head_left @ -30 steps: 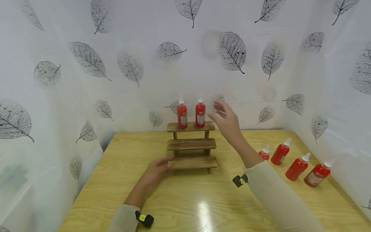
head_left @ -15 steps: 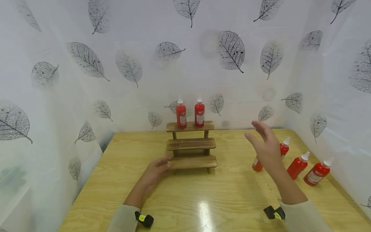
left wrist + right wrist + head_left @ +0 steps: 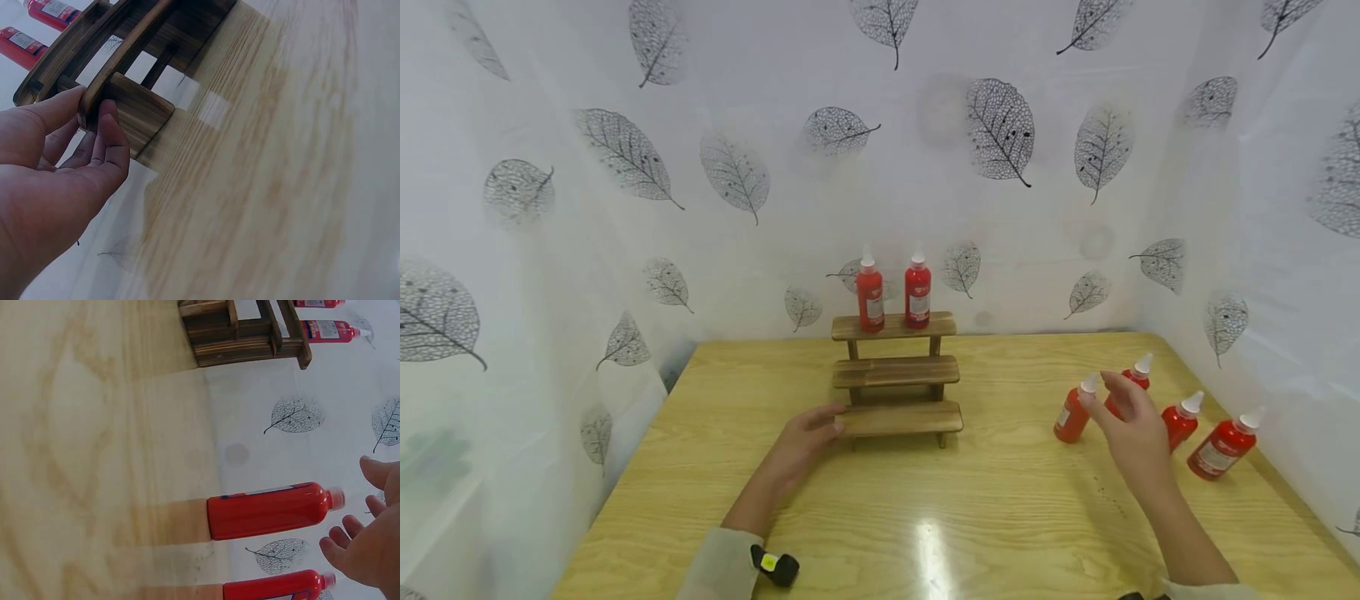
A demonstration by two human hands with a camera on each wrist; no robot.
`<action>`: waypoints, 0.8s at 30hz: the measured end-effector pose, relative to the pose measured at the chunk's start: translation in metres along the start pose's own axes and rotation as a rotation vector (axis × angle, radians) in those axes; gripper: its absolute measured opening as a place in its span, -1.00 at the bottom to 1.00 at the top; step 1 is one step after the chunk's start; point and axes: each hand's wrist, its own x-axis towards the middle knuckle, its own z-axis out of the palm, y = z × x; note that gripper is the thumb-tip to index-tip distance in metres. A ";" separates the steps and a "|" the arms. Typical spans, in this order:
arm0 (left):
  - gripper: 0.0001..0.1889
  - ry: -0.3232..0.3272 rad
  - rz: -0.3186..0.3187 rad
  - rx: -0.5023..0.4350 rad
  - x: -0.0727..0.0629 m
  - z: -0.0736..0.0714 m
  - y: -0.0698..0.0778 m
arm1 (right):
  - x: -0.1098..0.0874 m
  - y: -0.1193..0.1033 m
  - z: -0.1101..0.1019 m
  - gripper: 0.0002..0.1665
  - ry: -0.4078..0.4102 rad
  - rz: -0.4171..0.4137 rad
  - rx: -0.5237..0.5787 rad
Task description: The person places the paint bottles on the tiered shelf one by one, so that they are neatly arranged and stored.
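My left hand [image 3: 801, 446] pinches the left end of the lowest shelf of a three-step wooden display stand [image 3: 895, 372]. In the left wrist view its thumb lies on top of the shelf end and the index finger beneath. Two red squeeze bottles with white pointed caps, a left one [image 3: 871, 298] and a right one [image 3: 917, 293], stand upright on the top shelf. At the right, my right hand [image 3: 1137, 437] has its fingers spread loosely around the top of the nearest red bottle [image 3: 1070, 418]. The right wrist view shows a gap between those fingers and that bottle [image 3: 269, 512].
Behind and right of the right hand stand more red bottles: a far one [image 3: 1138, 379], partly hidden by the hand, a middle one [image 3: 1180, 427] and a right one [image 3: 1221, 450]. A leaf-print curtain [image 3: 910, 192] hangs around the wooden table [image 3: 760, 375].
My right hand has moved from beside the top shelf, rightward and down to the bottles at the right. The left hand stays on the stand.
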 end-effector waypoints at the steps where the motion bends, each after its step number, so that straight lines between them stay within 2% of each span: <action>1: -0.45 0.000 -0.001 0.000 0.000 0.000 0.000 | 0.000 0.004 0.000 -0.13 -0.015 0.011 -0.001; 8: -0.49 0.024 0.002 0.009 0.001 0.001 0.001 | 0.005 0.024 0.005 -0.11 -0.105 0.006 0.047; 17: -0.50 0.024 -0.001 0.010 -0.001 0.003 0.002 | 0.008 0.035 0.007 -0.05 -0.136 -0.010 -0.003; 24: -0.50 0.027 -0.003 -0.005 -0.001 0.003 0.003 | 0.014 0.037 0.006 -0.07 -0.157 -0.032 0.001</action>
